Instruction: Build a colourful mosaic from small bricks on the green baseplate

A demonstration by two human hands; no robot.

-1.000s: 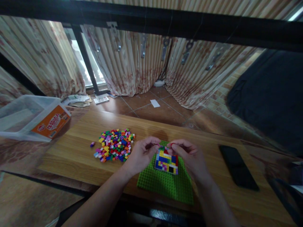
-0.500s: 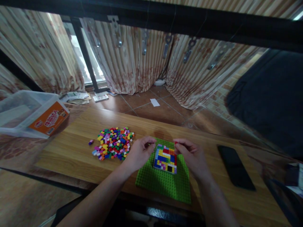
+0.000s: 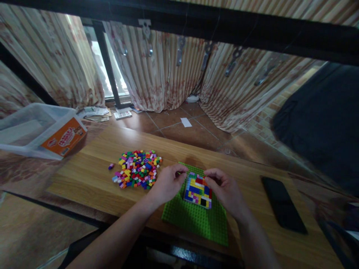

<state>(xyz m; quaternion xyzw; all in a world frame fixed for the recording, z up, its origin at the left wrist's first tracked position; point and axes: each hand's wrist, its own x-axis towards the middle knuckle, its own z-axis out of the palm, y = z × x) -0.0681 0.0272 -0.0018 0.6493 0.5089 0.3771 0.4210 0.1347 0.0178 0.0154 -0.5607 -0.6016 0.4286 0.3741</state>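
Closing in since a moment ago on the brick patch (image 3: 198,190) lying on the green board (image 3: 196,224), the right hand (image 3: 226,189) is nearly pinching, probably pressing; its hold I cannot tell. The left hand (image 3: 168,183) is hovering partly open, seemingly empty, over the board's far left.

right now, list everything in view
table: one, brown wood, foreground
baseplate: one, green, on table
brick mosaic: one, multicoloured, on baseplate
loose bricks: many, multicoloured, table left
smartphone: one, black, table right
plastic bin: one, translucent, left of table
tile floor: one, brown, behind table
papers: several, whitish, behind table
curtains: several, beige, background
window: one, bright, between curtains
rail: one, black, across top
hooks: about six, silver, below rail
dark fabric: one, bluish-black, right
left hand: one, bare, over baseplate
right hand: one, bare, at brick mosaic
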